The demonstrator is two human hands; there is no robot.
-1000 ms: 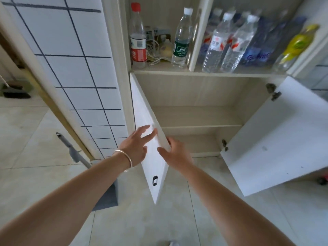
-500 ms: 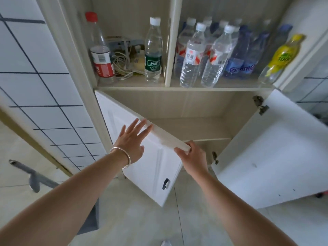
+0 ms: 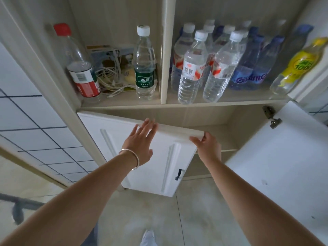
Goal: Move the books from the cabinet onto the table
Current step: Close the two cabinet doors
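The lower cabinet (image 3: 230, 119) is pale wood with two white doors. Its left door (image 3: 110, 144) is swung most of the way toward the opening. My left hand (image 3: 140, 141), a silver bangle on the wrist, lies flat with fingers spread on the door's front. My right hand (image 3: 207, 141) grips the door's top free corner. The right door (image 3: 276, 166) stands wide open. The shelves that show inside the lower cabinet are bare. No books and no table are in view.
The open shelf (image 3: 221, 99) above holds several water bottles (image 3: 191, 68), a red-capped bottle (image 3: 79, 68), a yellow bottle (image 3: 300, 64) and tangled cables (image 3: 111, 77). A tiled wall (image 3: 26, 121) is at left. Pale floor tiles (image 3: 195, 210) lie below, with a shoe tip (image 3: 147, 237).
The left door has swung from edge-on to nearly across the opening, both hands moving with it. The camera has tilted up and closer to the shelf.
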